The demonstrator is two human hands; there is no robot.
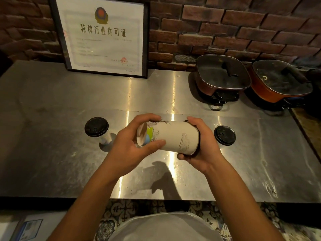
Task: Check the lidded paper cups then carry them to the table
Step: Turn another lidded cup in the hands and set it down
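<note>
Head view showed a paper cup tipped sideways above the steel counter, left hand curled around its base, right hand clasping its lidded end, apparently testing the seal, while two lidded cups stood left and right.

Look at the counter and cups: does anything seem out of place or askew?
Only the held cup: both hands hold it sideways above the counter. No spill shows.
</note>
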